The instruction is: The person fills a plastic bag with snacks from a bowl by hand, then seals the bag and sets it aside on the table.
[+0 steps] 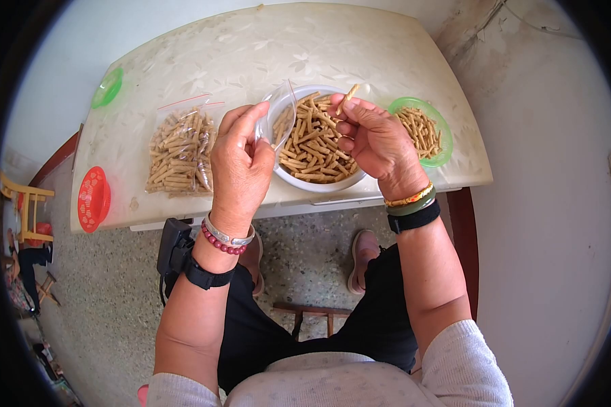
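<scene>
My left hand [241, 156] is closed on the edge of a clear plastic bag [286, 119], whose mouth stands rounded and open over the left side of a pale bowl [322, 187]. The bowl holds a heap of short tan sticks [313, 146], perhaps dried root pieces. Above the bowl's right side, my right hand [380, 139] pinches one tan stick [348, 98] between thumb and fingertips, tilted upward. Just right of that hand sits a green plastic basket [447, 136] with more of these sticks. A filled clear zip bag [181, 152] of sticks lies left of my left hand.
The table [265, 47] has a pale, leaf-patterned cover. At its left edge are a red plastic basket [94, 199] and, farther back, a green dish [107, 88]. A wall [536, 156] rises close on the right. A yellow wooden chair [30, 207] stands at far left.
</scene>
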The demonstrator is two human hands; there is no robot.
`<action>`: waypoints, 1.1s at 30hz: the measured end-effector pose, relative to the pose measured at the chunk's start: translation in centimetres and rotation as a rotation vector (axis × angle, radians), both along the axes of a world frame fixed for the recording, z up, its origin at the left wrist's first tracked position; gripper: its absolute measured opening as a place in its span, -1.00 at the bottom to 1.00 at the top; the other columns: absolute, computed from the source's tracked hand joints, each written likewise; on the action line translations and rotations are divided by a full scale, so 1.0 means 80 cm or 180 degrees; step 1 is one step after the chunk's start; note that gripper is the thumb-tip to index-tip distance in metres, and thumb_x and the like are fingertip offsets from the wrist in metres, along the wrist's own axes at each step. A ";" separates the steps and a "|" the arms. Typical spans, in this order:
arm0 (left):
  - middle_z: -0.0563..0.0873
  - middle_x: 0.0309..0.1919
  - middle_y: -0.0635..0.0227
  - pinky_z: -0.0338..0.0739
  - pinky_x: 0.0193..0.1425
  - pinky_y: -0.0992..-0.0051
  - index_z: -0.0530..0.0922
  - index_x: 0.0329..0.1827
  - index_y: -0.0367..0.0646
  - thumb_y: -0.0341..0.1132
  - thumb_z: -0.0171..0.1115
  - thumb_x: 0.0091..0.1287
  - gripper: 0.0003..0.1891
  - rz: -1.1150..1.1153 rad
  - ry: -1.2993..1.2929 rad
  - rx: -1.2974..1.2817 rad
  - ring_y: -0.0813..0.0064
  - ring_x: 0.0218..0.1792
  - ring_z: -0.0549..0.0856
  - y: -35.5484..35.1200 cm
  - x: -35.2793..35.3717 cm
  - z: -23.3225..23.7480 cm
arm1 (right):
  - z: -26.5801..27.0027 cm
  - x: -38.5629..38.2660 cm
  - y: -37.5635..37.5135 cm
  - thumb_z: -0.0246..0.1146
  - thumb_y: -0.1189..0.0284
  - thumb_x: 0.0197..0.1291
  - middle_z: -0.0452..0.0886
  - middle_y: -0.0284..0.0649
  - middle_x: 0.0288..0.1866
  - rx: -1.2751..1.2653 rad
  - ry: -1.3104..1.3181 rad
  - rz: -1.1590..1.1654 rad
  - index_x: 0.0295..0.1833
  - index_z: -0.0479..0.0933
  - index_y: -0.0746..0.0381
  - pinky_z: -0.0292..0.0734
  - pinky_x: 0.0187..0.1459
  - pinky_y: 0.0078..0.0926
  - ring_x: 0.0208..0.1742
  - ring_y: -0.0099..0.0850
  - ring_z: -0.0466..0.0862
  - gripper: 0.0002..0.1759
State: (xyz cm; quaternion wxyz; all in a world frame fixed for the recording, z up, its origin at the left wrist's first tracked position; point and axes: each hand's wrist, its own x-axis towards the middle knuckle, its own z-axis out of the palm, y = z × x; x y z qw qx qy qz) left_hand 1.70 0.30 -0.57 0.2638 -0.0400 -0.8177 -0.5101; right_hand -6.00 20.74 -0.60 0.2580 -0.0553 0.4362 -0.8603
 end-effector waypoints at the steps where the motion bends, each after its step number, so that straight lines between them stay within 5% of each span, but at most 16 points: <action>1: 0.57 0.10 0.38 0.45 -0.32 0.75 0.55 0.22 -0.23 -0.74 0.04 0.19 -0.49 -0.0035 -0.0044 -0.0039 0.79 -0.37 0.50 -0.001 0.000 0.000 | 0.005 0.003 -0.002 0.17 0.35 0.41 0.69 -0.34 -0.12 0.0163 -0.0014 -0.0079 0.06 0.58 0.27 0.39 -0.35 -0.65 -0.35 -0.63 0.47 -0.74; 8: 0.57 0.11 0.39 0.44 -0.32 0.76 0.55 0.22 -0.23 -0.74 0.04 0.19 -0.49 -0.0040 -0.0034 -0.0056 0.80 -0.37 0.48 -0.001 0.000 -0.002 | 0.012 0.008 -0.007 0.16 0.44 0.39 0.67 -0.38 -0.25 0.0195 -0.0111 -0.0062 0.06 0.58 0.25 0.36 -0.40 -0.71 -0.39 -0.66 0.45 -0.78; 11: 0.63 0.00 0.27 0.49 -0.36 0.62 0.56 0.17 -0.23 -0.71 0.11 0.11 -0.50 0.0012 0.0083 0.0041 0.62 -0.44 0.55 0.000 -0.001 -0.002 | 0.008 0.005 -0.008 0.19 0.46 0.36 0.64 -0.40 -0.31 0.0133 -0.0024 -0.0035 0.01 0.58 0.24 0.34 -0.43 -0.71 -0.42 -0.66 0.44 -0.82; 13: 0.56 0.11 0.39 0.44 -0.32 0.76 0.54 0.23 -0.24 -0.75 0.04 0.20 -0.49 -0.0045 -0.0063 -0.0075 0.80 -0.37 0.48 -0.001 0.001 0.000 | 0.009 0.008 -0.011 0.22 0.49 0.30 0.57 -0.41 -0.39 0.0425 0.0031 -0.0520 -0.05 0.58 0.23 0.33 -0.44 -0.72 -0.44 -0.66 0.43 -0.86; 16: 0.55 0.12 0.39 0.44 -0.32 0.76 0.53 0.23 -0.25 -0.75 0.04 0.20 -0.49 -0.0063 -0.0063 -0.0047 0.79 -0.36 0.49 -0.002 0.000 -0.001 | 0.009 0.008 -0.006 0.25 0.51 0.25 0.52 -0.40 -0.44 0.0220 0.0162 -0.0353 -0.13 0.57 0.24 0.33 -0.44 -0.71 -0.45 -0.65 0.44 -0.90; 26: 0.55 0.13 0.39 0.46 -0.31 0.75 0.52 0.24 -0.24 -0.75 0.04 0.20 -0.49 -0.0070 -0.0074 -0.0019 0.80 -0.35 0.50 -0.003 0.000 -0.003 | 0.005 0.006 -0.011 0.19 0.59 0.28 0.53 -0.38 -0.40 -0.0076 0.0178 -0.0376 -0.06 0.61 0.32 0.47 -0.31 -0.60 -0.40 -0.59 0.49 -0.84; 33: 0.55 0.12 0.39 0.44 -0.32 0.76 0.53 0.23 -0.25 -0.75 0.04 0.20 -0.49 -0.0045 -0.0053 -0.0095 0.80 -0.36 0.49 -0.003 0.001 -0.001 | 0.011 0.006 -0.007 0.21 0.42 0.37 0.64 -0.29 -0.29 -0.0733 -0.0420 -0.0085 -0.03 0.59 0.30 0.45 -0.36 -0.59 -0.40 -0.58 0.52 -0.81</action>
